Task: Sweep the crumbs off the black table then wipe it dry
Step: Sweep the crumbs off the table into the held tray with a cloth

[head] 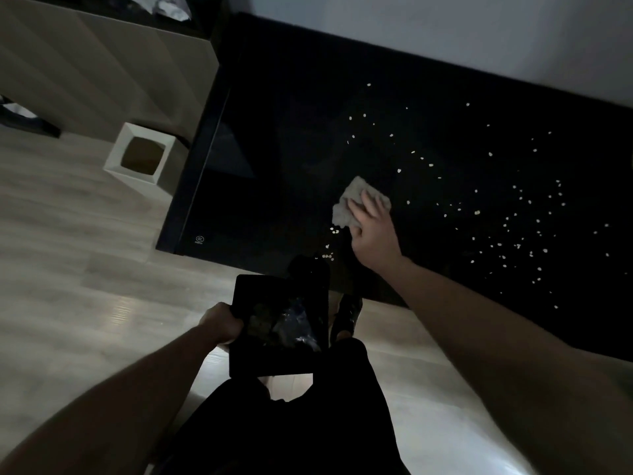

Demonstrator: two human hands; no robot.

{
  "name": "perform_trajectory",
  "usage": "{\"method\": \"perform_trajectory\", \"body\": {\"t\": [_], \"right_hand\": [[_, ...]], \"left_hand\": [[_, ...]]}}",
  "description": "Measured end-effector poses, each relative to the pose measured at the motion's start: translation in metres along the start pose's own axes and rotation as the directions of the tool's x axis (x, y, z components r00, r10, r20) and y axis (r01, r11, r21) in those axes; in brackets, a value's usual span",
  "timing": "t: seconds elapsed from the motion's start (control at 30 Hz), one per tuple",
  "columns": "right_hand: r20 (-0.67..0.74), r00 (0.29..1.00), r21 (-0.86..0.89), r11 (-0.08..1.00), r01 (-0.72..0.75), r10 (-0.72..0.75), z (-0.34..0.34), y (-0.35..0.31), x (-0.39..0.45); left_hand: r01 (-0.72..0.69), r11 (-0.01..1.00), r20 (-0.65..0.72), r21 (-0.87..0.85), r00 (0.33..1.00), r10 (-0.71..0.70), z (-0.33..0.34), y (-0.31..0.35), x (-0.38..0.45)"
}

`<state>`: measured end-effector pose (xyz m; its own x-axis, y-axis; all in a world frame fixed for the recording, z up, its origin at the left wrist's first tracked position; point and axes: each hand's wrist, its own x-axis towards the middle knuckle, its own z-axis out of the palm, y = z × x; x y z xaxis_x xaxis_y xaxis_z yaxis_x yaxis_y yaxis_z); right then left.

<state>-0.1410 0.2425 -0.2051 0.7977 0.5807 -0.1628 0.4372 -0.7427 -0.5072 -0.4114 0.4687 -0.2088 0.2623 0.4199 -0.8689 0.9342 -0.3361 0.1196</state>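
The glossy black table (281, 186) fills the upper right of the head view. Pale crumbs (520, 217) are scattered over its right half, and a small cluster of crumbs (329, 252) lies near the front edge. A crumpled light cloth (349, 204) lies on the table, and my right hand (371, 228) presses flat on it with straight fingers. My left hand (219, 323) grips the left rim of a black square bin (279, 327) held just below the table's front edge. Crinkled plastic shows inside the bin.
A white square waste bin (140, 156) stands on the pale wood floor (68, 252) left of the table. A beige cabinet (102, 73) rises behind it. A white wall (479, 36) runs along the table's far edge. My dark shoe (346, 317) is under the table edge.
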Motion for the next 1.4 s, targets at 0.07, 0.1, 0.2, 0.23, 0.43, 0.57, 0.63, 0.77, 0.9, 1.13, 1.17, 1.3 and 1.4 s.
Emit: {"method": "perform_trajectory", "body": {"t": [0.07, 0.1, 0.2, 0.23, 0.43, 0.57, 0.63, 0.77, 0.9, 1.13, 1.17, 1.3, 1.4], "right_hand": [[0.035, 0.998, 0.025, 0.999, 0.046, -0.046, 0.011, -0.014, -0.016], [0.059, 0.995, 0.036, 0.997, 0.074, -0.076, 0.016, -0.022, -0.028], [0.095, 0.989, 0.117, 0.988, 0.103, -0.114, 0.035, -0.047, -0.068], [0.100, 0.990, 0.149, 0.985, 0.086, -0.101, 0.040, -0.055, -0.083], [0.325, 0.940, 0.313, 0.950, -0.003, -0.104, 0.058, -0.098, -0.155], [0.244, 0.969, 0.399, 0.909, -0.122, 0.023, 0.038, -0.099, -0.169], [0.167, 0.978, 0.402, 0.896, -0.187, 0.129, 0.018, -0.089, -0.157], [0.032, 0.950, 0.421, 0.858, -0.294, 0.310, -0.031, -0.051, -0.114], [-0.078, 0.917, 0.409, 0.852, -0.328, 0.391, -0.071, -0.001, -0.068], [-0.192, 0.914, 0.186, 0.927, -0.325, 0.359, -0.112, 0.084, 0.008], [-0.158, 0.916, 0.151, 0.926, -0.347, 0.369, -0.111, 0.095, 0.016], [0.008, 0.930, -0.046, 0.929, -0.367, 0.368, -0.089, 0.118, 0.032], [-0.014, 0.953, -0.185, 0.936, -0.300, 0.303, -0.063, 0.105, 0.020]], "left_hand": [[-0.005, 1.000, -0.006, -0.002, 1.000, 0.005, 0.000, 0.001, -0.002], [-0.006, 1.000, -0.004, -0.006, 1.000, 0.006, 0.001, 0.001, -0.003], [-0.001, 0.999, 0.012, -0.034, 1.000, 0.002, 0.002, 0.003, -0.006], [-0.004, 0.999, 0.015, -0.043, 1.000, 0.004, 0.002, 0.004, -0.007], [-0.015, 0.997, 0.011, -0.071, 1.000, 0.016, 0.000, 0.008, -0.017], [0.006, 0.992, 0.056, -0.129, 0.998, 0.001, -0.001, 0.005, -0.016], [0.003, 0.994, 0.051, -0.113, 0.999, 0.003, -0.002, 0.004, -0.017], [-0.011, 0.996, 0.027, -0.087, 1.000, 0.014, -0.001, 0.009, -0.023], [0.014, 0.994, 0.033, -0.110, 0.999, -0.010, -0.001, 0.008, -0.021], [0.034, 0.987, 0.048, -0.155, 0.999, -0.027, 0.009, -0.004, -0.001], [0.040, 0.986, 0.055, -0.162, 0.998, -0.031, 0.010, -0.005, -0.001], [0.050, 0.988, 0.067, -0.144, 0.997, -0.040, 0.019, -0.014, 0.015], [0.068, 0.984, 0.075, -0.162, 0.996, -0.056, 0.020, -0.011, 0.012]]}}
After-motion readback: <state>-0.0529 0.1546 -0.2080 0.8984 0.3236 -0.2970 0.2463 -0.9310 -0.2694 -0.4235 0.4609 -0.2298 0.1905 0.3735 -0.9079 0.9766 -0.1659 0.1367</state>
